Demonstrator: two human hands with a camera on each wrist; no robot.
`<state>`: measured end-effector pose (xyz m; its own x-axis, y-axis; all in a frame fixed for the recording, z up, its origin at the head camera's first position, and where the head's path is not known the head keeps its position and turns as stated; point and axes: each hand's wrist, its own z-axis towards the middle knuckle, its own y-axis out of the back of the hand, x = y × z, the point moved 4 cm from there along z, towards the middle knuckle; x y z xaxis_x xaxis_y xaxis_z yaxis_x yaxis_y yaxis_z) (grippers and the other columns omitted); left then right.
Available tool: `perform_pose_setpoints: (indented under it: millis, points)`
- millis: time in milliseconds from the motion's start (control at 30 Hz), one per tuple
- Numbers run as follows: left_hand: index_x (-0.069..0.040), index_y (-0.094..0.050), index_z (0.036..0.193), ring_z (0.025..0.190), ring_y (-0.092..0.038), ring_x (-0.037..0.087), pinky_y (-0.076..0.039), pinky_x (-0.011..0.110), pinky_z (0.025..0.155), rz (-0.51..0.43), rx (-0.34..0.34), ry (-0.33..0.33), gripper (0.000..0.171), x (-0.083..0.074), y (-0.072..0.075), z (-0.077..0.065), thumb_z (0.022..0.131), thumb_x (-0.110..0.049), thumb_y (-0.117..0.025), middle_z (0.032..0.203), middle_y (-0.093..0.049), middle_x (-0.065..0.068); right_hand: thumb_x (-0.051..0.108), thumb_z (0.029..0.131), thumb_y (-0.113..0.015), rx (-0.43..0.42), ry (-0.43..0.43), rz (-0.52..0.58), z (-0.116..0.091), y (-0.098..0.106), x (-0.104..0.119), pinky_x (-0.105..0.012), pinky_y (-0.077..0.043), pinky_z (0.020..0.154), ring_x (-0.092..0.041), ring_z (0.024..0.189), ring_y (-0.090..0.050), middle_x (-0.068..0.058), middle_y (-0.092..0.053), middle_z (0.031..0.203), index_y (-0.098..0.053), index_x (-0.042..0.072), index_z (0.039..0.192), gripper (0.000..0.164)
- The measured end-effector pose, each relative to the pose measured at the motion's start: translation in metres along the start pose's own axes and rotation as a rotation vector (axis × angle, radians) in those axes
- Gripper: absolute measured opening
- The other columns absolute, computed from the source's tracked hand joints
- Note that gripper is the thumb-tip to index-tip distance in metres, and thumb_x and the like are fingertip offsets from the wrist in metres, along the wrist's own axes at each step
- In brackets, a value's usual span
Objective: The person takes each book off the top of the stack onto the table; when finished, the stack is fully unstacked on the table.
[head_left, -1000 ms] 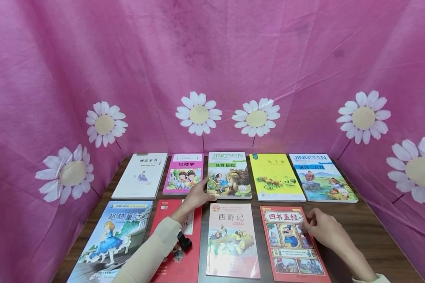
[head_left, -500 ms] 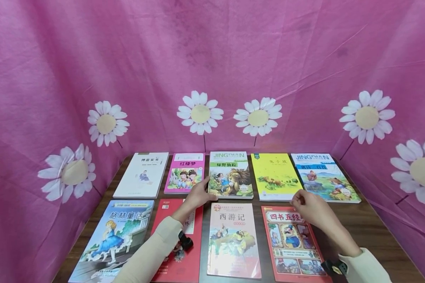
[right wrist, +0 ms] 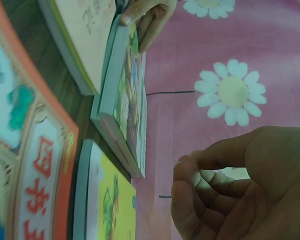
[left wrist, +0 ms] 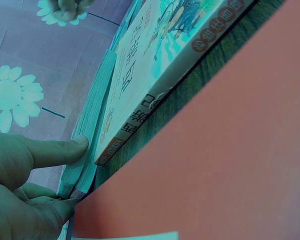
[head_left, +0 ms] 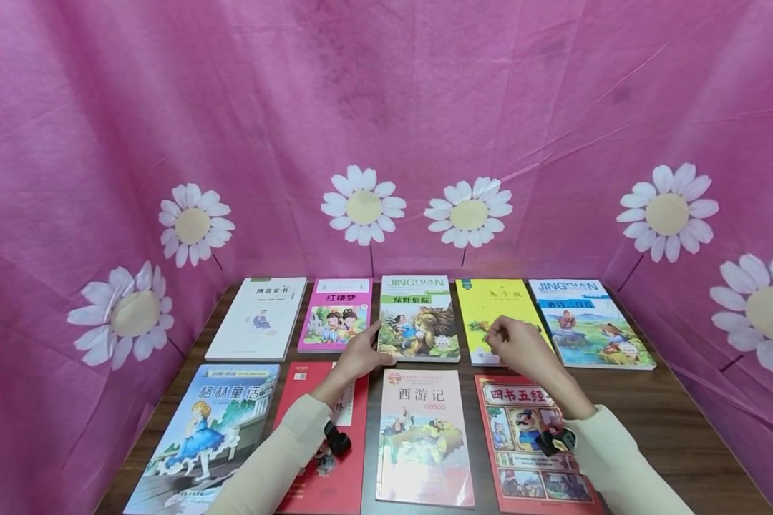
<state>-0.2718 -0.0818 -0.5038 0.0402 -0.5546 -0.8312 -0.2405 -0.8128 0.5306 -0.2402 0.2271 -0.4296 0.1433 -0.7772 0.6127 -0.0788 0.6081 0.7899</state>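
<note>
A picture book with a lion on its cover [head_left: 425,325] lies in the middle of the back row. My left hand [head_left: 359,352] grips its near left corner, thumb on the near edge and fingers along the left side. In the left wrist view the thumb [left wrist: 65,151] presses against stacked page edges [left wrist: 96,110]. My right hand [head_left: 522,350] is above the near part of a yellow book [head_left: 499,297] and holds nothing. The right wrist view shows its fingers [right wrist: 217,187] curled, with thumb and forefinger tips together.
In the back row are a white book [head_left: 258,322], a pink book [head_left: 335,322] and a blue-titled book [head_left: 592,322]. The front row has a blue book [head_left: 200,436], red book [head_left: 341,472], pale pink book [head_left: 425,436] and red comic-style book [head_left: 515,458]. A pink curtain [head_left: 386,93] hangs behind.
My right hand has left the red comic-style book's right edge and moved left and away from me, over the yellow book. My left hand stays at the lion book's corner.
</note>
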Motion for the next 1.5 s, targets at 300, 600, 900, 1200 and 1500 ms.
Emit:
perform_pose_setpoints:
  millis: [300, 600, 900, 1200, 1500]
  points:
    - [-0.008, -0.033, 0.168, 0.153, -0.041, 0.043, -0.047, 0.059, 0.117, 0.002, 0.001, 0.000, 0.095, 0.000, 0.000, 0.001, 0.090, -0.018, -0.087, 0.170, -0.038, 0.021, 0.012, 0.106, -0.060, 0.027, -0.019, 0.106, 0.032, -0.012, 0.007, -0.037, -0.057, 0.055, -0.026, 0.063, -0.068, -0.020, -0.072, 0.088, -0.066, -0.001, 0.109, 0.015]
    - [-0.009, -0.032, 0.168, 0.154, -0.040, 0.042, -0.048, 0.057, 0.117, -0.011, 0.009, -0.002, 0.095, 0.001, -0.001, 0.001, 0.090, -0.017, -0.086, 0.172, -0.036, 0.019, 0.018, 0.108, -0.057, 0.079, -0.050, 0.153, 0.067, -0.027, 0.003, -0.041, -0.061, 0.058, -0.029, 0.067, -0.071, -0.025, -0.073, 0.095, -0.064, -0.002, 0.114, 0.021]
    - [-0.009, -0.031, 0.168, 0.156, -0.039, 0.042, -0.046, 0.056, 0.120, -0.018, 0.003, -0.003, 0.096, 0.002, -0.001, 0.002, 0.090, -0.018, -0.086, 0.172, -0.035, 0.018, 0.014, 0.107, -0.055, 0.095, -0.061, 0.171, 0.094, -0.038, 0.000, -0.039, -0.065, 0.064, -0.030, 0.073, -0.072, -0.019, -0.072, 0.096, -0.064, -0.004, 0.115, 0.022]
    - [-0.009, -0.032, 0.168, 0.156, -0.038, 0.041, -0.042, 0.056, 0.123, 0.000, 0.000, 0.002, 0.097, 0.001, -0.001, 0.002, 0.089, -0.018, -0.087, 0.172, -0.036, 0.018, 0.015, 0.103, -0.061, 0.116, -0.097, 0.103, 0.113, -0.050, -0.008, -0.031, -0.061, 0.058, -0.013, 0.057, -0.059, -0.004, -0.063, 0.076, -0.063, 0.003, 0.087, 0.020]
    - [-0.009, -0.031, 0.168, 0.156, -0.038, 0.042, -0.042, 0.056, 0.123, -0.002, -0.002, -0.001, 0.097, 0.000, -0.001, 0.002, 0.089, -0.018, -0.087, 0.172, -0.035, 0.019, 0.031, 0.101, -0.073, 0.188, -0.126, 0.055, 0.119, -0.070, -0.014, -0.032, -0.062, 0.057, -0.015, 0.048, -0.057, 0.009, -0.037, 0.052, -0.046, 0.018, 0.058, 0.052]
